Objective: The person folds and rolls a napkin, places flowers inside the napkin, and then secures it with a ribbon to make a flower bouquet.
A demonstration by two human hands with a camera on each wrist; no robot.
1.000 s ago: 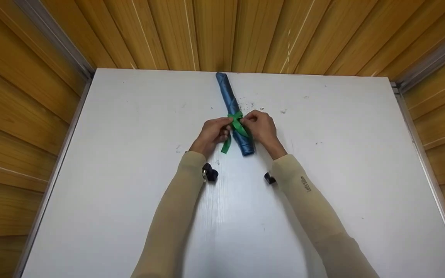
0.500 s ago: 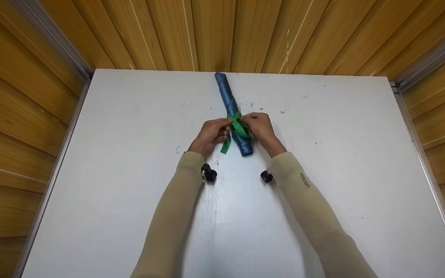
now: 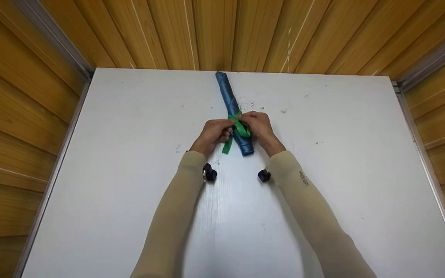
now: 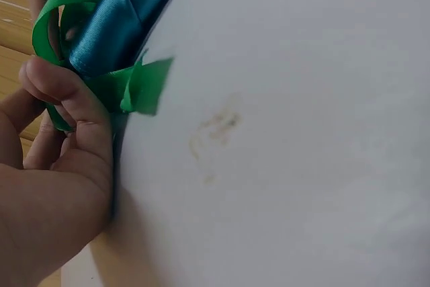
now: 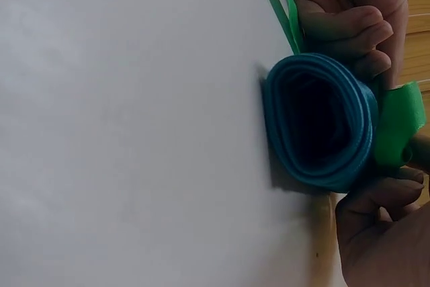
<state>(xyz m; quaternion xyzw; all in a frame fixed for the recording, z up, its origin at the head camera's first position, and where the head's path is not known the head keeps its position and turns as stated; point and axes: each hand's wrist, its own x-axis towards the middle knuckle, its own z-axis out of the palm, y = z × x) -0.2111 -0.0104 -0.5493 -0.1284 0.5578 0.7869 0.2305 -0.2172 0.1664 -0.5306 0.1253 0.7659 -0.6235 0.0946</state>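
A rolled length of shiny blue cloth (image 3: 227,94) lies slantwise on the white table, its hollow, layered near end facing the right wrist view. Around its middle goes a green ribbon (image 3: 242,129), crossed on top with a loop standing up over the roll. On the left side my left hand (image 3: 211,133) pinches the ribbon between thumb and finger. One ribbon tail (image 4: 151,87) hangs down beside the roll onto the table. From the right my right hand (image 3: 260,125) holds the ribbon at the loop, fingers curled; its fingertips are partly hidden behind the ribbon.
The white table (image 3: 129,193) has small dark marks and scuffs. Wood-patterned panels (image 3: 214,34) wall it in at the back and both sides. Small black cameras sit at both wrists, below beige sleeves (image 3: 172,212).
The right hand has shifted slightly left, closer to the left hand, and the ribbon's loop has become rounder beside it. The left hand and the blue roll have stayed nearly in place.
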